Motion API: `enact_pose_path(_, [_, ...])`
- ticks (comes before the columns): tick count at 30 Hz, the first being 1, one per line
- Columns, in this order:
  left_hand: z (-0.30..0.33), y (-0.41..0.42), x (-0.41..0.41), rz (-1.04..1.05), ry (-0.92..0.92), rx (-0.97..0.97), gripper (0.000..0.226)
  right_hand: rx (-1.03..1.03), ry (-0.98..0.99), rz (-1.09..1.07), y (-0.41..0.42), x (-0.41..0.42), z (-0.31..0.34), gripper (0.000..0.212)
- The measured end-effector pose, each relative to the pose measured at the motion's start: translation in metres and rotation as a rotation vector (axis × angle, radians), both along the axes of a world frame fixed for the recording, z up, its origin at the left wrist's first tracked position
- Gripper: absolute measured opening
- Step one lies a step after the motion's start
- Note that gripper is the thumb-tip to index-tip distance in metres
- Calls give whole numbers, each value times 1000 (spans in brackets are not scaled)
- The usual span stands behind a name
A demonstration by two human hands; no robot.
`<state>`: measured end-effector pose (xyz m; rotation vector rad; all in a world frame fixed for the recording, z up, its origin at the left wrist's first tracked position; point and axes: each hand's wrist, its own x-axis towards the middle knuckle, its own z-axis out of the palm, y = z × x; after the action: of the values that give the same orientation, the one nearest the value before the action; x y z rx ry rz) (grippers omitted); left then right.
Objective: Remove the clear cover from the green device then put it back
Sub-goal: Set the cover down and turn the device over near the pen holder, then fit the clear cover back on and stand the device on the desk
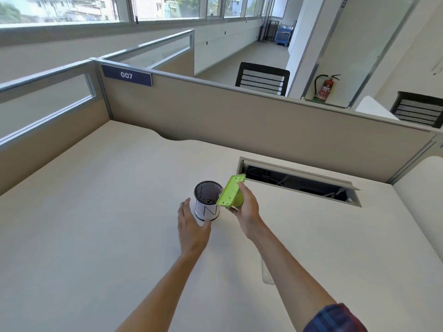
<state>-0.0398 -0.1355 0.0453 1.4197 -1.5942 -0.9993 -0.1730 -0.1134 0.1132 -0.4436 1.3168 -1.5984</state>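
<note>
My right hand (247, 208) holds the green device (231, 191) tilted in the air, its flat underside turned toward me, just above and right of a black mesh cup (206, 200). The cup stands on the desk with a white paper label around it. My left hand (191, 224) rests beside the cup's left side, fingers apart, touching or nearly touching it. A clear cover (267, 271) lies flat on the desk nearer to me, under my right forearm, faint against the surface.
The beige desk (107, 224) has an open cable hatch (299, 182) at the back right. Partition walls (215, 109) close the back and left sides. Office chairs and a fire extinguisher (326, 88) stand beyond the partition.
</note>
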Motion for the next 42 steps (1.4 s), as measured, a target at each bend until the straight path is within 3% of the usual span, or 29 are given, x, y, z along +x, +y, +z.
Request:
enact_pose_path(3, [14, 19, -7, 62, 196, -81, 49, -54, -230, 15, 20, 1, -3, 38])
enact_pose_path(6, [32, 30, -17, 20, 447, 72, 16, -78, -327, 53, 36, 5, -4, 42])
enact_pose_path(7, [37, 31, -20, -37, 527, 194, 17, -83, -344, 66, 41, 6, -5, 43])
enact_pose_path(11, [45, 23, -26, -345, 741, 731, 62, -66, -313, 114, 56, 14, -11, 43])
enact_pose_path(13, [40, 24, -28, -429, 759, 774, 64, -31, -257, 90, 62, 17, -15, 43])
enact_pose_path(16, [33, 33, -33, -378, 773, 742, 52, 41, -205, 21, 67, 23, -18, 42])
enact_pose_path(20, [24, 41, -38, -297, 832, 743, 44, 201, -23, -129, 69, 29, -23, 40])
enact_pose_path(24, [19, 44, -40, -288, 869, 776, 57, 344, 350, -227, 79, 24, -35, 52])
enact_pose_path(26, [16, 44, -40, -265, 898, 763, 52, 380, 625, -288, 96, 14, -40, 54])
enact_pose_path(28, [13, 45, -38, -259, 917, 768, 48, 537, 988, -351, 117, -5, -52, 43])
enact_pose_path(30, [9, 45, -37, -273, 922, 802, 49, 741, 1166, -337, 138, -25, -64, 34])
enact_pose_path(33, [8, 45, -35, -278, 902, 828, 49, 969, 1295, -161, 156, -41, -78, 44])
enact_pose_path(42, [5, 50, -36, -267, 947, 829, 45, 904, 1184, -139, 168, -50, -74, 41])
